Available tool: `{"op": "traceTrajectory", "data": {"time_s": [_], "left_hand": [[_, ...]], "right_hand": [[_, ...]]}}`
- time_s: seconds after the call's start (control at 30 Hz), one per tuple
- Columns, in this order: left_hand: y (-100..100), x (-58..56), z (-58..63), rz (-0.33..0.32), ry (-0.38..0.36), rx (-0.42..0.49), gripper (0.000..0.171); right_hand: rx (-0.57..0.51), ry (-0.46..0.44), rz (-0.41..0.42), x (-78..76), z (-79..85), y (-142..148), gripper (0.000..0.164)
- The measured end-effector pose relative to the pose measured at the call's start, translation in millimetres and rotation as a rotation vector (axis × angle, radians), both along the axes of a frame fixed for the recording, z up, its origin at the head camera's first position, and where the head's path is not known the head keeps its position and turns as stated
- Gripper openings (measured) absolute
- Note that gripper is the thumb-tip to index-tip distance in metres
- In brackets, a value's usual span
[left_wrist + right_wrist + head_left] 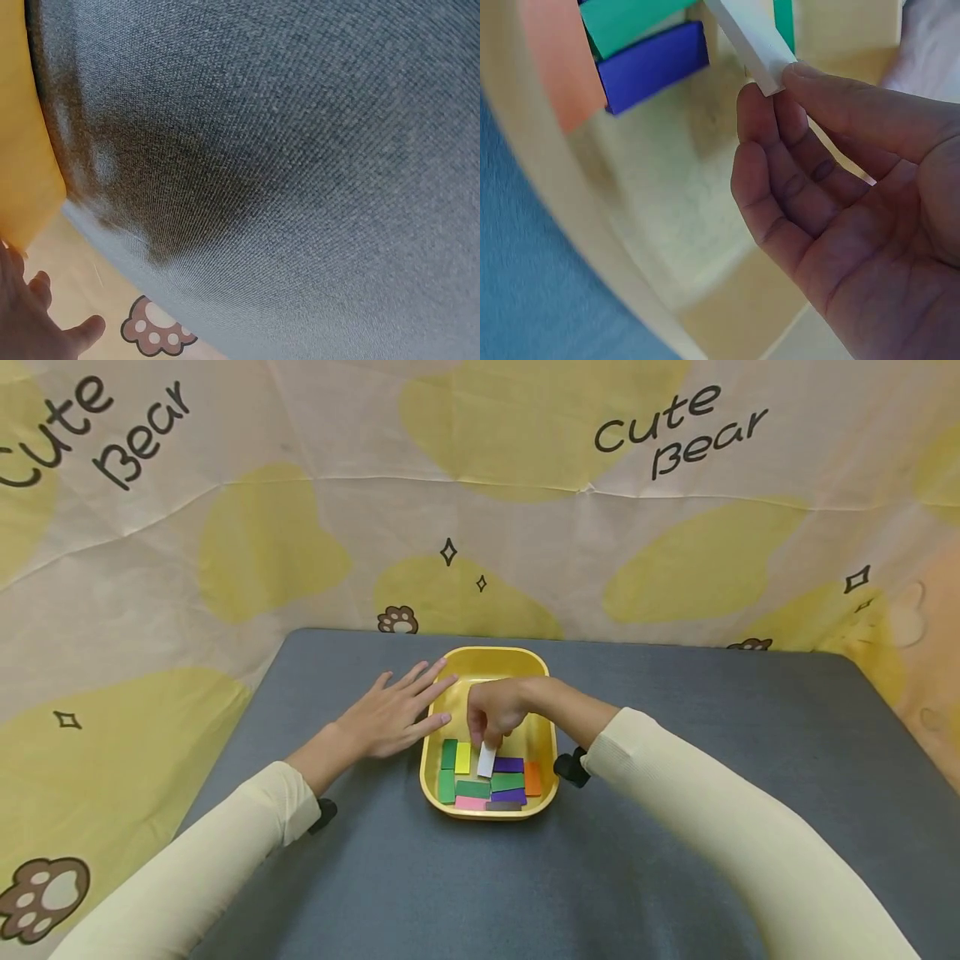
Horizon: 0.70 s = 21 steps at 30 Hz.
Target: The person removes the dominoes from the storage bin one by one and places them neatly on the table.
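Note:
A yellow tray (pixel 487 652) lies on the table, with coloured blocks gathered in its near half. Over it, my right hand (pixel 498 706) pinches a white block (pixel 486 760) between thumb and fingertips; the right wrist view shows the white block (pixel 751 45) slanting away from the thumb. Beside that block are a yellow block (pixel 462 758) and a purple block (pixel 509 765). An orange block (pixel 532 779) stands at the tray's right side. My left hand (pixel 393 714) has its fingers spread at the tray's left rim; in the left wrist view only part of this hand (pixel 37 319) shows.
Several more blocks, among them green, a pink block (pixel 471 803) and a dark block (pixel 503 806), fill the tray's near end. Grey-blue cloth covers the table (pixel 675 760). Behind it hangs a printed curtain (pixel 525 552).

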State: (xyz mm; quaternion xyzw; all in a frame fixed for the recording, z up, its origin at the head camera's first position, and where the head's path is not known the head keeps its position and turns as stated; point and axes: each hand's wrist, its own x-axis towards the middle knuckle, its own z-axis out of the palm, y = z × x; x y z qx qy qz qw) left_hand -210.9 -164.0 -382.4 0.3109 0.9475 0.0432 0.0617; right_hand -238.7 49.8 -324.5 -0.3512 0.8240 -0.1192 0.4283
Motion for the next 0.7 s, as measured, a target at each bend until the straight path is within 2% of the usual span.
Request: {"op": "traceTrajectory", "data": {"time_s": [0.23,0.37,0.53,0.7], "left_hand": [[-0.4,0.7,-1.0,0.001,0.006,-0.01,0.07],[-0.4,1.1,-0.8,0.002,0.014,-0.014,0.07],[-0.4,2.3,0.4,0.001,0.023,-0.013,0.07],[0.2,3.1,1.7,-0.005,0.02,-0.003,0.07]], "right_hand": [[-0.073,0.07,-0.038,-6.9,17.2,18.6,0.009],[-0.127,0.159,-0.064,-12.4,28.6,31.1,0.008],[-0.243,0.234,-0.083,-17.2,42.6,47.2,0.008],[-0.365,0.309,-0.138,-22.5,58.1,65.9,0.008]]}}
